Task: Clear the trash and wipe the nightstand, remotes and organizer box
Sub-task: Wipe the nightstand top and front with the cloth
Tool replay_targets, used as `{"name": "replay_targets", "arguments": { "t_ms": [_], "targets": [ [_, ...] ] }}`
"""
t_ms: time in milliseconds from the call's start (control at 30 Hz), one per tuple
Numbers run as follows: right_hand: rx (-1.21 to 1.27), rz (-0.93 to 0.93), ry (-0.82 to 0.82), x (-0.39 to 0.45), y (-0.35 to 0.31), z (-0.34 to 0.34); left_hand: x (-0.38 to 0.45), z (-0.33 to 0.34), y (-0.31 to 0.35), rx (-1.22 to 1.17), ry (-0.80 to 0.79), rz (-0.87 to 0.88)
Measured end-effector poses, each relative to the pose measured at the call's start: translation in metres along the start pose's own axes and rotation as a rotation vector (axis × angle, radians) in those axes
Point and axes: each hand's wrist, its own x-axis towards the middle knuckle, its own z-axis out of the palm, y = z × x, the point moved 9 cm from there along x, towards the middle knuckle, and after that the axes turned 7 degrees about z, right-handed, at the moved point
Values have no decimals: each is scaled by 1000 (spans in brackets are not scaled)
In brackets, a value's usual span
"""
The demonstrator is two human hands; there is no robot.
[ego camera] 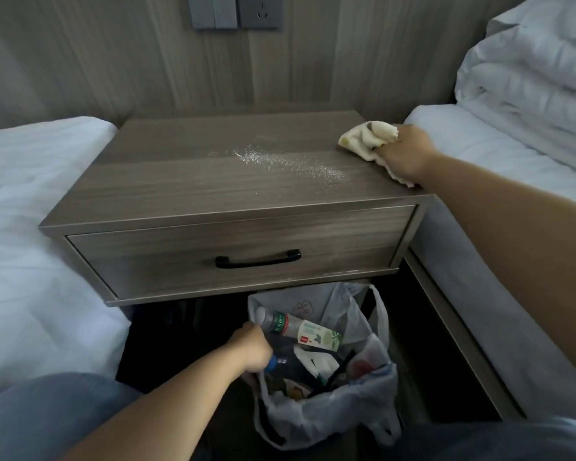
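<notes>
On the right rear corner of the nightstand (pixel 187 191), the right hand (pixel 404 154) grips a bunched cream cloth (pixel 368 138), fingers curled round it and pressing it to the wood-grain top. A scatter of white crumbs (pixel 286 163) lies across the middle of the top, well apart from the cloth. Below the closed drawer, the left hand (pixel 251 351) reaches into the mouth of a plastic trash bag (pixel 373 404) on the floor; its fingers curl near a blue-capped bottle (pixel 275 361), but whether they hold the bottle or the bag's edge cannot be told. A clear bottle with a green label (pixel 280 322) and a small carton (pixel 320 337) already lie in the bag. No remotes or organizer box show.

The step in hand looks like wiping the crumbs off. To do it well, the cloth should sweep flat from the back right corner toward the front edge, gathering the grains in one pass rather than scattering them onto either bed. The bag sits roughly beneath the front edge, so holding its mouth open there would likely catch what falls.
</notes>
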Motion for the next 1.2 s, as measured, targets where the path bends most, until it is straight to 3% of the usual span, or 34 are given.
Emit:
{"name": "replay_targets", "arguments": {
  "t_ms": [267, 500, 633, 833, 1033, 1200],
  "targets": [
    [-77, -75, -83, -10, -4, 5, -11, 2, 31, -133, -132, 48],
    [-139, -288, -51, -92, -26, 12, -11, -6, 28, -209, -189, 28],
    [-80, -313, -70, -122, -31, 9, -10, -12, 37, -264, -157, 65],
    [83, -253, 141, -65, -51, -30, -5, -6, 32, -279, -211, 50],
    [-300, -124, 29, -18, -27, 9, 0, -10, 32, -296, -156, 51],
    [-217, -335, 63, -69, -25, 14, 5, -10, 33, -306, -150, 49]
  ]
}}
